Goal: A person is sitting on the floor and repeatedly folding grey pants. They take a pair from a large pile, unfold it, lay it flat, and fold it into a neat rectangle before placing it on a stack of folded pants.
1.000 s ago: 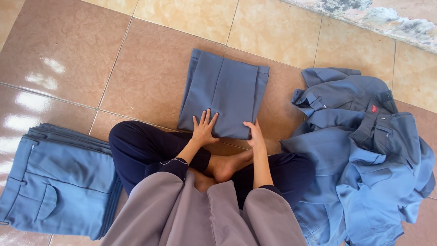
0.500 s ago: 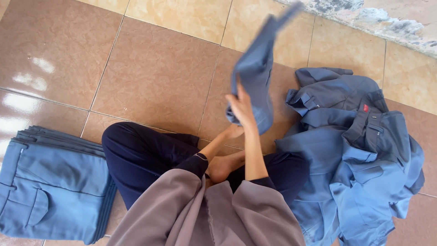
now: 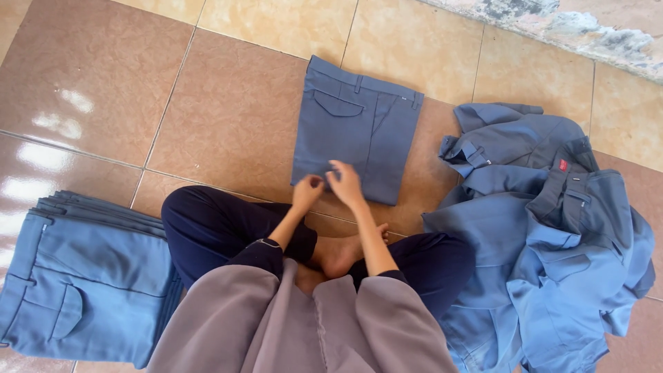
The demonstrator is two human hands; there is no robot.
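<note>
So the folded trousers (image 3: 356,128) lie flat on the tile floor (image 3: 228,117) at about 12 o'clock from the person's crossed legs. They're grey-blue cotton-looking cloth, a neat rectangle, with the waistband, belt loops and a stitched back pocket facing up at the far end. Both hands sit on the near edge: the left hand (image 3: 308,190) pinches the hem at the near-left corner, and the right hand (image 3: 345,182) lies just beside it, fingers loosely curled and pressing on the fabric.

At 9 o'clock there's a tidy stack of folded trousers (image 3: 76,276), same cloth, edges lined up square. At 3 o'clock sits a rumpled pile of blue workwear (image 3: 552,235), all creases and collars, just beside the right knee. The tiles are glossy, tan and reddish-brown, with bare floor to 10 and 11 o'clock.
</note>
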